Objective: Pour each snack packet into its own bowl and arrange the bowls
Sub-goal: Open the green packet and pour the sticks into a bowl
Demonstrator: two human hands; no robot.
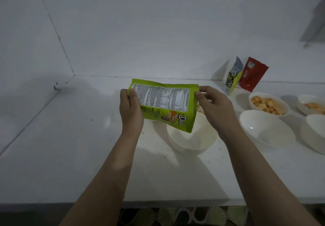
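A green snack packet (163, 102) is held upside down over a white bowl (191, 138) at the middle of the counter. My left hand (131, 109) grips the packet's left edge and my right hand (213, 106) pinches its upper right corner. The bowl's visible inside looks bare; a few pale snack pieces (200, 109) show just behind the packet. To the right stand an empty white bowl (265, 129), a bowl of orange crackers (269, 103), another bowl with orange snacks (313, 105) and a bowl (316, 132) cut off by the frame edge.
A blue-yellow packet (233, 76) and a red packet (252, 74) lean against the back wall at the right. The white counter (70, 146) meets walls at the back and left; its front edge runs near the frame bottom. Dark crumbs dot the surface.
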